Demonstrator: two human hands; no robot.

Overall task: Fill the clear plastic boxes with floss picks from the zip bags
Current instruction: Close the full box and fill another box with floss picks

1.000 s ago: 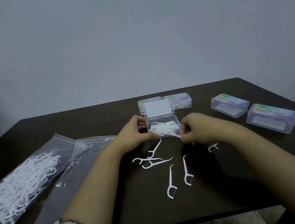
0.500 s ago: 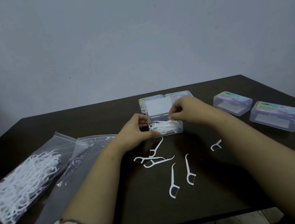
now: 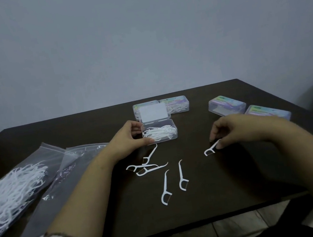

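Closest to the table edge there's a handful of loose floss picks lying around, and the right hand is pinching a stray pick by its handle, just off to the side. Further back the left hand grips the open box, partly filled with its lid up. That thin pick looks easy to fumble, and nudging the light box would probably spill it.
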